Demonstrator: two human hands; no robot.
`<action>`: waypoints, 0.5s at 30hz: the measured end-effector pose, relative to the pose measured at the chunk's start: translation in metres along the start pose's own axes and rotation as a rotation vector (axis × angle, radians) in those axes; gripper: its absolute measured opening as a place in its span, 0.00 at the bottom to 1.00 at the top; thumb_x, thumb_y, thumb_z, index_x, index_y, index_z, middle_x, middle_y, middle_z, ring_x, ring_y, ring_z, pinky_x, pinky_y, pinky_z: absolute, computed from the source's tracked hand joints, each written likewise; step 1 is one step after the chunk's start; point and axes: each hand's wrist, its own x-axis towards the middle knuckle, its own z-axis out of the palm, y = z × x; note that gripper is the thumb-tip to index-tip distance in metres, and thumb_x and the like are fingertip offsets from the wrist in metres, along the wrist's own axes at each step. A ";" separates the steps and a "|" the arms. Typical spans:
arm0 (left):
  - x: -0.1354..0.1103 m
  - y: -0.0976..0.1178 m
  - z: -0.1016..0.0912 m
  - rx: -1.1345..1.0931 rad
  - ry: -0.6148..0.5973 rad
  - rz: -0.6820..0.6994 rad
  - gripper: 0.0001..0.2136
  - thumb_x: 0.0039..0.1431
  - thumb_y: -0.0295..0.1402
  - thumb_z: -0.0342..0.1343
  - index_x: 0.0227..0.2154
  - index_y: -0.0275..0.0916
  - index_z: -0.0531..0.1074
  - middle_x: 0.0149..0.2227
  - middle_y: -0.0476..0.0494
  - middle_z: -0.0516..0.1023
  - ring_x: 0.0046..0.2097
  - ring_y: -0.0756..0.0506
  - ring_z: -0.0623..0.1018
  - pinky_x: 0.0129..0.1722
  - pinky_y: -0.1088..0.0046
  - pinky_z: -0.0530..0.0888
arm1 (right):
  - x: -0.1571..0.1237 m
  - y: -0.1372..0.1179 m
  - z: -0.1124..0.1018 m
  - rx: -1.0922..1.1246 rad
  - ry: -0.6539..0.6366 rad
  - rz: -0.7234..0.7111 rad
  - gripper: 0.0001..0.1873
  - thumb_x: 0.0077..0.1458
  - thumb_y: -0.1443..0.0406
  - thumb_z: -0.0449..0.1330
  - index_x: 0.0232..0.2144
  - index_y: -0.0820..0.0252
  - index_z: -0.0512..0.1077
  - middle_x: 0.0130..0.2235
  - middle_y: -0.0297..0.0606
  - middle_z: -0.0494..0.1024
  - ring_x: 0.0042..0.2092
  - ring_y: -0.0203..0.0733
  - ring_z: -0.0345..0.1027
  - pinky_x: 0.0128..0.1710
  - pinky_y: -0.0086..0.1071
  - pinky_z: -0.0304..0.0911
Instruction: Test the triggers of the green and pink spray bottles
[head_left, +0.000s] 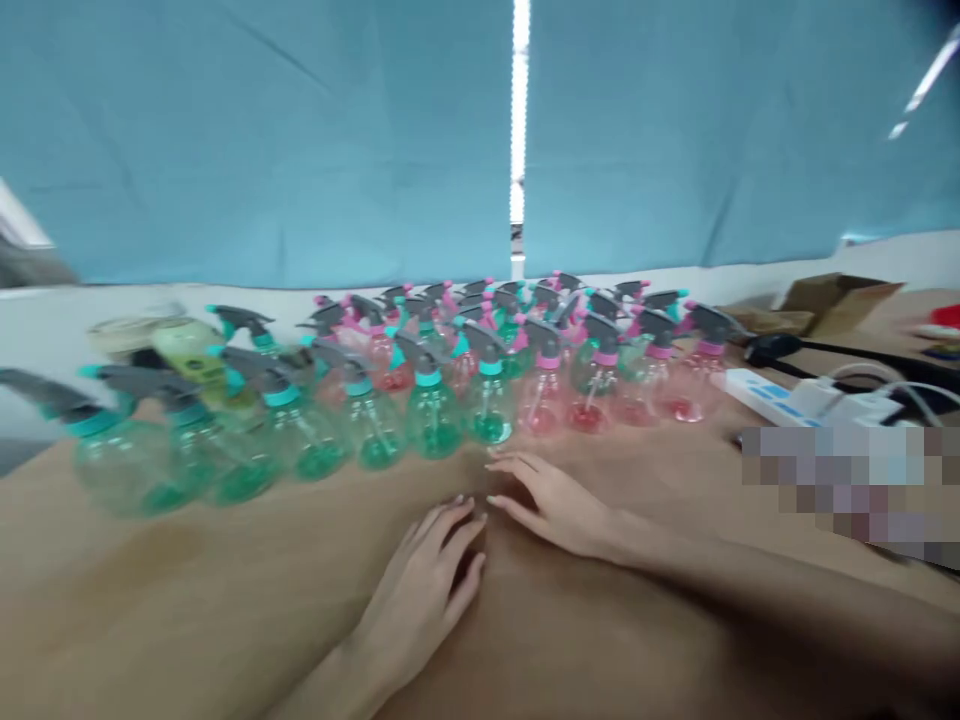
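My left hand (429,570) rests low over the wooden table (247,600), its fingers apart and holding nothing. Just ahead and to its right, my right hand (559,500) reaches in from the side, thumb and fingers spread, with nothing between them. Nearest to the fingertips stands a green spray bottle (492,405) with a turquoise collar and grey trigger head. Beside it is a pink spray bottle (546,395) with a pink collar. Green bottles fill the left of the front row and pink ones the right. Further bottles behind are partly hidden, and the picture is somewhat blurred.
A white power strip (776,400) with plugged-in cables lies at the right. Behind it are a black strap-like object (847,360) and an open cardboard box (836,300). A pale green round container (184,350) stands at the back left. Blue curtain (300,140) hangs behind the table.
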 end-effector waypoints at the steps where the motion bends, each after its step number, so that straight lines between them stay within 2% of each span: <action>1: -0.012 -0.006 -0.008 0.010 0.003 -0.037 0.15 0.65 0.29 0.45 0.53 0.39 0.66 0.53 0.39 0.71 0.56 0.40 0.70 0.53 0.57 0.69 | 0.007 -0.008 0.012 0.017 -0.018 -0.027 0.19 0.61 0.62 0.53 0.53 0.61 0.64 0.56 0.47 0.70 0.58 0.45 0.62 0.58 0.45 0.59; 7: -0.072 -0.035 -0.047 -0.029 0.082 -0.256 0.13 0.65 0.31 0.46 0.50 0.42 0.69 0.53 0.41 0.72 0.55 0.40 0.71 0.54 0.57 0.68 | 0.044 -0.060 0.067 0.101 -0.137 -0.176 0.21 0.61 0.60 0.52 0.54 0.62 0.66 0.59 0.47 0.67 0.60 0.47 0.60 0.59 0.45 0.59; 12: -0.107 -0.060 -0.071 -0.083 0.179 -0.396 0.12 0.63 0.33 0.48 0.48 0.45 0.70 0.52 0.45 0.73 0.54 0.41 0.71 0.54 0.58 0.67 | 0.077 -0.102 0.100 0.135 -0.193 -0.289 0.21 0.61 0.60 0.52 0.53 0.65 0.69 0.59 0.49 0.67 0.61 0.48 0.58 0.60 0.47 0.57; 15: -0.129 -0.084 -0.084 -0.090 0.295 -0.541 0.12 0.64 0.36 0.47 0.47 0.44 0.70 0.50 0.44 0.73 0.52 0.41 0.73 0.54 0.58 0.67 | 0.097 -0.123 0.117 0.146 -0.210 -0.349 0.20 0.62 0.61 0.50 0.52 0.67 0.70 0.58 0.48 0.68 0.62 0.47 0.58 0.62 0.44 0.54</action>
